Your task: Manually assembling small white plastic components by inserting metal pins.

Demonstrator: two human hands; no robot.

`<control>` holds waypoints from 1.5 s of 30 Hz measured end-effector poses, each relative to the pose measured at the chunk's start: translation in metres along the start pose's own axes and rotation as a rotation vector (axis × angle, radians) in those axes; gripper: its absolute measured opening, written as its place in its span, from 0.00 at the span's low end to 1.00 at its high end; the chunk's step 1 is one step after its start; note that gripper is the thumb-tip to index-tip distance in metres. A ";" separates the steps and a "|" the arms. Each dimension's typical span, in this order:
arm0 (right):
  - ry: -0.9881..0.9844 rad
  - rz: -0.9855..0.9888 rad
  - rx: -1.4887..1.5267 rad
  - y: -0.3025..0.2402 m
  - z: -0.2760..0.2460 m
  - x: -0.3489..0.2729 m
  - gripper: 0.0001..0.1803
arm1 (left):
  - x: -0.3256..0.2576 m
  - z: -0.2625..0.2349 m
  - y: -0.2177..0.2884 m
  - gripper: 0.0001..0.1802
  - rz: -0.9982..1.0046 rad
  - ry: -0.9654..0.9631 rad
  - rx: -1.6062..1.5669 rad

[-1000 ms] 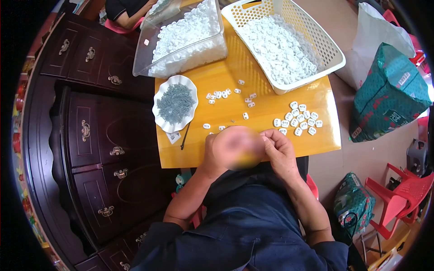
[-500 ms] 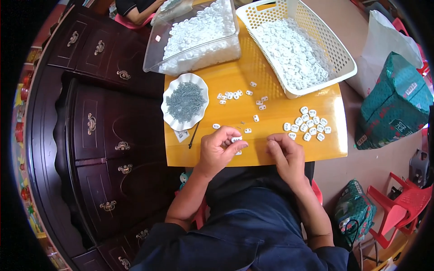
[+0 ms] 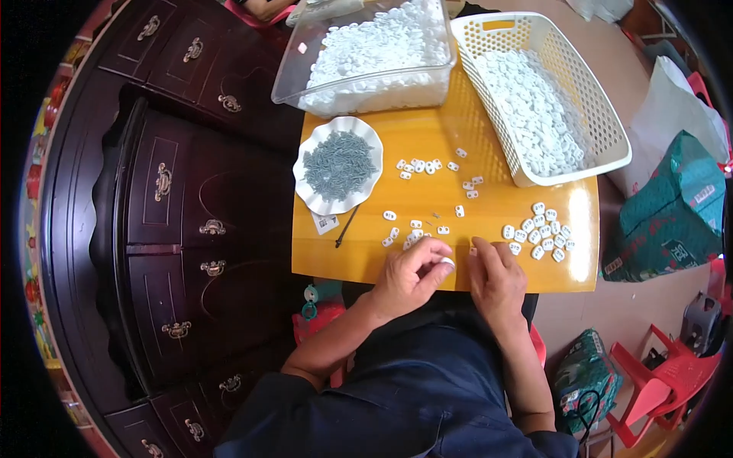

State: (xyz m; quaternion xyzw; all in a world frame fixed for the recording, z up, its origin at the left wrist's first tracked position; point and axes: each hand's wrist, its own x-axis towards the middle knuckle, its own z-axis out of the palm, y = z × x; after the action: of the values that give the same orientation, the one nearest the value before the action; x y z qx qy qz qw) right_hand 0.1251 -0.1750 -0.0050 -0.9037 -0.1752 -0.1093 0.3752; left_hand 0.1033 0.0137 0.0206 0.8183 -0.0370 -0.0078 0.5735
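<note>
My left hand (image 3: 410, 276) pinches a small white plastic piece (image 3: 446, 262) between thumb and fingers at the near edge of the yellow table (image 3: 427, 198). My right hand (image 3: 496, 278) rests beside it, fingertips on the tabletop near another white piece (image 3: 473, 250); I cannot tell whether it holds anything. Several loose white pieces (image 3: 416, 227) lie just beyond my left hand. A cluster of white pieces (image 3: 538, 231) lies to the right of my right hand. A white scalloped dish (image 3: 309, 191) holding small grey parts (image 3: 338, 161) stands at the table's left.
A clear plastic bin (image 3: 374, 53) and a white perforated basket (image 3: 538, 99), both full of white pieces, stand at the far side. A dark thin tool (image 3: 347, 226) lies by the dish. Dark wooden drawers (image 3: 175, 191) stand left; green bags (image 3: 668, 206) and red plastic stools (image 3: 672, 374) right.
My hands have come down from close to the camera to the table's near edge. The left hand now pinches a white piece; the view has shifted slightly.
</note>
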 end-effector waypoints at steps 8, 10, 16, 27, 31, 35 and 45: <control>-0.163 0.521 1.163 -0.015 -0.007 -0.014 0.13 | -0.005 0.014 0.003 0.07 -0.002 0.031 -0.127; -0.156 0.585 1.304 -0.016 -0.004 -0.017 0.14 | -0.007 0.019 0.001 0.06 -0.012 0.025 -0.176; -0.095 0.501 1.354 -0.015 0.003 -0.018 0.15 | -0.008 0.022 0.007 0.05 0.001 0.052 -0.181; -0.129 0.620 1.361 0.001 -0.005 -0.011 0.09 | -0.039 -0.050 -0.013 0.04 -0.113 0.414 0.161; -0.124 0.713 1.457 -0.001 -0.010 -0.006 0.07 | -0.053 -0.097 -0.028 0.10 -0.015 0.534 0.594; -0.147 0.720 1.451 -0.001 -0.012 -0.006 0.08 | -0.052 -0.104 -0.038 0.13 0.024 0.533 0.810; -0.133 0.649 1.375 0.002 -0.011 -0.009 0.08 | -0.043 -0.108 -0.057 0.09 0.058 0.445 0.898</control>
State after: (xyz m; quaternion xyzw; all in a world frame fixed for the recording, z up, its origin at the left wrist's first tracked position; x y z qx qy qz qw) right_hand 0.1170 -0.1868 -0.0017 -0.4775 0.0481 0.1949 0.8554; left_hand 0.0696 0.1370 0.0024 0.9648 0.0641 0.1996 0.1587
